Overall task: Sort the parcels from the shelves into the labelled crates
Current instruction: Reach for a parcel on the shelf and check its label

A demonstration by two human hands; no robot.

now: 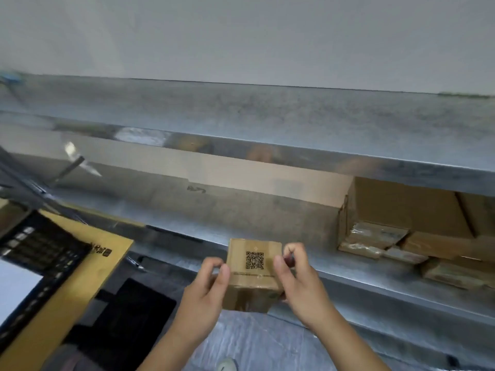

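Note:
A small brown cardboard parcel [253, 274] with a QR code on its upper face is held in front of the metal shelf [348, 287]. My left hand [206, 293] grips its left side, thumb on the top face. My right hand [300, 285] grips its right side, fingers curled round the far edge. More brown parcels [401, 223], some wrapped in clear tape, are stacked on the shelf at the right.
A black crate [40, 250] stands at the lower left beside a yellow-brown cardboard sheet [80, 277]. Another dark crate [134, 309] sits lower down by the grey floor. A higher metal shelf [241, 116] runs across the view under a white wall.

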